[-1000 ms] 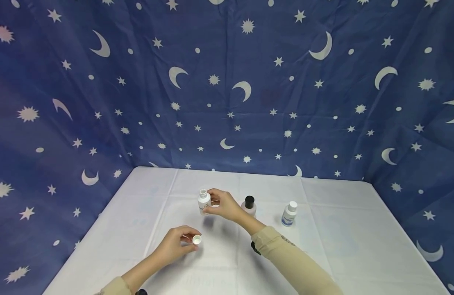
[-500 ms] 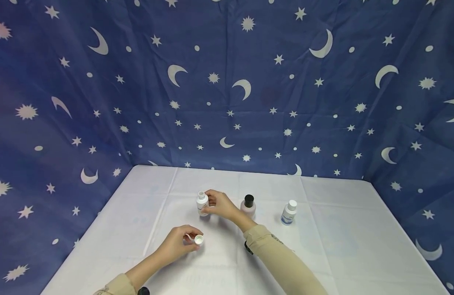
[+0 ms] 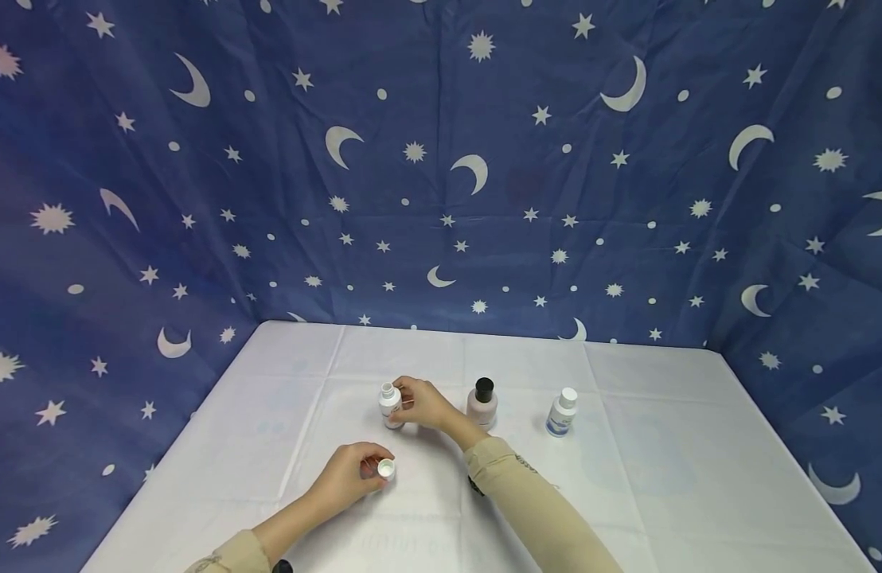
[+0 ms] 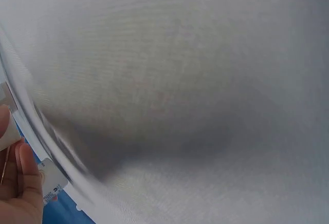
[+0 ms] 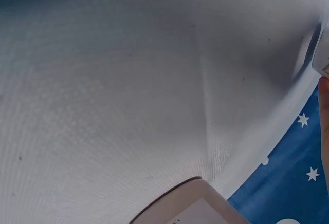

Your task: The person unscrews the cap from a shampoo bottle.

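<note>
In the head view, my left hand (image 3: 349,476) pinches a small white bottle cap (image 3: 387,469), its hollow side facing up toward the camera. Farther back, my right hand (image 3: 425,404) holds an uncapped white bottle (image 3: 389,404) by its side, fingers behind and thumb in front. That bottle stands nearly upright at the tabletop, its round mouth showing. In the left wrist view, the cap (image 4: 9,134) is partly cut off at the edge, with the labelled bottle (image 4: 53,178) beyond. Only a sliver of the bottle (image 5: 322,59) shows in the right wrist view.
Just right of my right hand stands a pinkish bottle (image 3: 481,409) with a black cap. Another white bottle (image 3: 560,415), capped and blue-labelled, is farther right. A white cloth covers the table (image 3: 699,477); a blue star-and-moon curtain (image 3: 412,199) hangs behind and at both sides.
My right hand has lowered the uncapped bottle and shifted it slightly left, down to the tabletop. The left hand, with the cap, has barely moved.
</note>
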Available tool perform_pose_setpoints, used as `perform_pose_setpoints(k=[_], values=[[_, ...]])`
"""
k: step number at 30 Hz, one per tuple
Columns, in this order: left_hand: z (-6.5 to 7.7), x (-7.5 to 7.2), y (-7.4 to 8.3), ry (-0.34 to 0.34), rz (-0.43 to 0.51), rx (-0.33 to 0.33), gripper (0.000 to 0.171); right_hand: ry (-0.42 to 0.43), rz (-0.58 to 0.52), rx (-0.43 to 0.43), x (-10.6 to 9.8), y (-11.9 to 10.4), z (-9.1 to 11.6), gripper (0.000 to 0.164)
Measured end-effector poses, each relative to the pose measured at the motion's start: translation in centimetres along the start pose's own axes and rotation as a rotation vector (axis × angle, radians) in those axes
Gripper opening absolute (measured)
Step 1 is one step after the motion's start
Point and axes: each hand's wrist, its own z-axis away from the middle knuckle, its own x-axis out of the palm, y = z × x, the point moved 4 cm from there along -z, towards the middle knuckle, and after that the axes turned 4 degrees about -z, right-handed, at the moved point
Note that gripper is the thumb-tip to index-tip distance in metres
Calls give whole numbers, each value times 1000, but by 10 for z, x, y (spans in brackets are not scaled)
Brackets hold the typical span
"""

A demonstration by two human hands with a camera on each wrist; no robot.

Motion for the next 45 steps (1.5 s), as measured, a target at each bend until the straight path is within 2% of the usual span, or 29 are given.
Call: perform_pose_setpoints(k=[3, 11, 19, 25, 36, 45], values=[[0, 2, 0, 0, -5, -5, 29, 0, 16, 10, 0, 2, -1, 46], [-1, 11, -2, -58, 3, -28, 26, 5, 23, 8, -1, 1, 2, 45], [0, 15, -4, -43, 1, -39, 27, -23, 68, 19, 0, -1, 1, 47], [-1, 15, -7, -49, -13, -60, 27, -32, 92, 53, 0, -2, 0, 43], [-3, 12, -6, -53, -60, -47, 26, -13, 141, 77, 1, -5, 1, 37], [-9, 9, -7, -83, -62, -35, 25, 23, 127, 94, 2, -5, 2, 36]])
